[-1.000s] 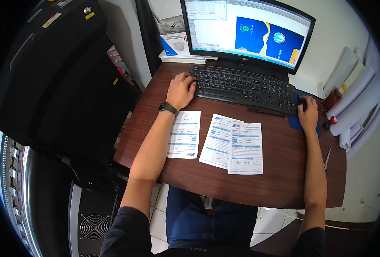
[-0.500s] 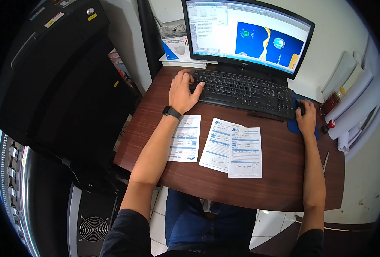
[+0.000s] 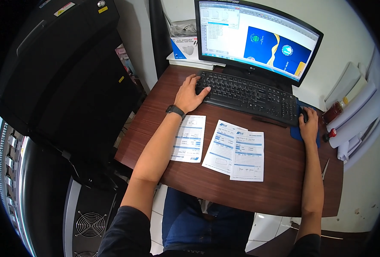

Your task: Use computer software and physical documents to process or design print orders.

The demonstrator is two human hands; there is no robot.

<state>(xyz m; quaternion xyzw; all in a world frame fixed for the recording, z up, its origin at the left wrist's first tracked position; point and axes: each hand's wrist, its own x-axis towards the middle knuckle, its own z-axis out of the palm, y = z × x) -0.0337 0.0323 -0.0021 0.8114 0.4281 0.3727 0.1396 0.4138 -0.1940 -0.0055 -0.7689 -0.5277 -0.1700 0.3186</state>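
Left hand (image 3: 191,95), fingers spread, rests flat on the keyboard (image 3: 250,95) at centre frame; right hand (image 3: 308,123) cups the mouse (image 3: 304,115) at right.

We see a black keyboard (image 3: 251,95) lying flat on the dark wooden worktop (image 3: 280,180), slanting down toward the right. Its left end sits under the fingers of the left grip (image 3: 190,95), palm down. Off its right end, a dark mouse (image 3: 304,115) rests on a blue pad (image 3: 295,132), mostly covered by the right grip (image 3: 308,124) cupped over it.
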